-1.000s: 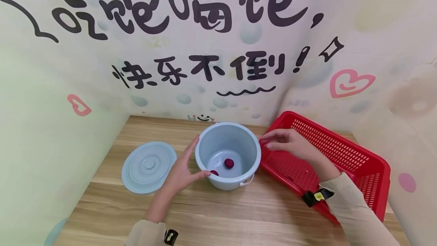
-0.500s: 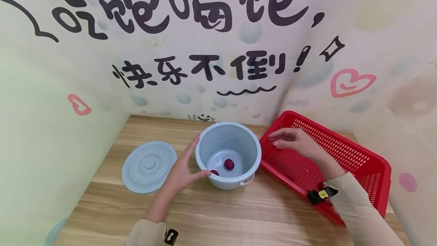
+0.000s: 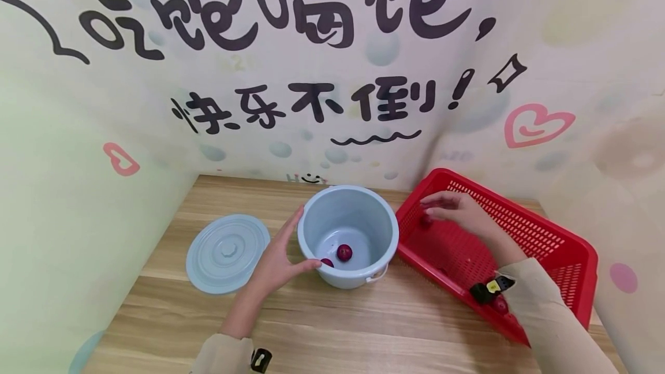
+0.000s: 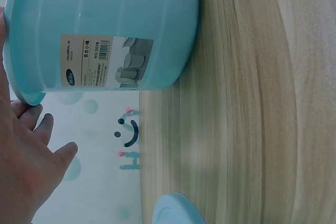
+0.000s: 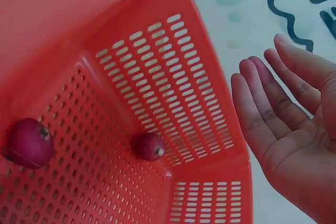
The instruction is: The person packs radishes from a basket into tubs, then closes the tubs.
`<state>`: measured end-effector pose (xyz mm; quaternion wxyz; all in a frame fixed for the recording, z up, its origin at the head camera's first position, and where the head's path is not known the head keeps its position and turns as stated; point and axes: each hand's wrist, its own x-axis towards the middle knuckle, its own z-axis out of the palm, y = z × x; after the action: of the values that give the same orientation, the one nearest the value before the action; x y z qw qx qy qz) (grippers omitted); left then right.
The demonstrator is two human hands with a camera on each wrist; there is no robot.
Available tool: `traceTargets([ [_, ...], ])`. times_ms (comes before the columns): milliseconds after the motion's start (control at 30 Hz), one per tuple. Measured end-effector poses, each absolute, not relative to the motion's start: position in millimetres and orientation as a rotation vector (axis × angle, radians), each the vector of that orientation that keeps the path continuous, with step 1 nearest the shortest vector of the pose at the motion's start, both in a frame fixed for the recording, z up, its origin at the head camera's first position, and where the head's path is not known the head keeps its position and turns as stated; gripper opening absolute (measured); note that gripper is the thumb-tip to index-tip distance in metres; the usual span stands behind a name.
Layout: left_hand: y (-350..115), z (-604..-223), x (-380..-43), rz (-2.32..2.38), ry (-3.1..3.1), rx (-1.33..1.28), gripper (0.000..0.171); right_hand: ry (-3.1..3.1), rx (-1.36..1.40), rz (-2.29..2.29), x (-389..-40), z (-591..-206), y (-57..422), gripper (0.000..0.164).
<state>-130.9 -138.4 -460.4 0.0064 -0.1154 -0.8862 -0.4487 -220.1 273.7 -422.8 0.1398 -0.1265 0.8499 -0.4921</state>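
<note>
A light blue bucket [image 3: 345, 279] stands mid-table, with two round red radishes [image 3: 344, 253] visible at its bottom. My left hand [image 3: 277, 264] rests along the bucket's left rim, its thumb reaching across the front edge; the left wrist view shows the fingers spread and fairly straight. Over the left end of a red basket [image 3: 457, 273] hovers my right hand [image 3: 462, 212], its fingers loosely bent. Nothing is in that palm in the right wrist view. There, one radish [image 5: 149, 146] lies near the basket's slotted wall and another radish [image 5: 30, 142] farther left.
A light blue lid [image 3: 228, 253] lies flat on the wooden table [image 3: 332, 328], left of my left hand. Behind the table rises a printed wall [image 3: 249, 154]. The basket sits close by the bucket's right side.
My right hand has drifted right, away from the bucket and over the basket. Radishes in the basket now show beneath the hand and wrist. One bucket radish has rolled slightly left. My left hand stays put.
</note>
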Motion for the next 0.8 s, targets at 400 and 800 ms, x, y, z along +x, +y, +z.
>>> traceTargets([
  [400,-139,-461,-131,-1.402,-2.786,-0.345,0.109,2.445,-0.255,-1.472,-237,-443,285,0.047],
  [800,-138,-460,-130,-1.414,-2.790,-0.332,0.109,2.492,-0.149,-1.450,-248,-466,297,0.046],
])
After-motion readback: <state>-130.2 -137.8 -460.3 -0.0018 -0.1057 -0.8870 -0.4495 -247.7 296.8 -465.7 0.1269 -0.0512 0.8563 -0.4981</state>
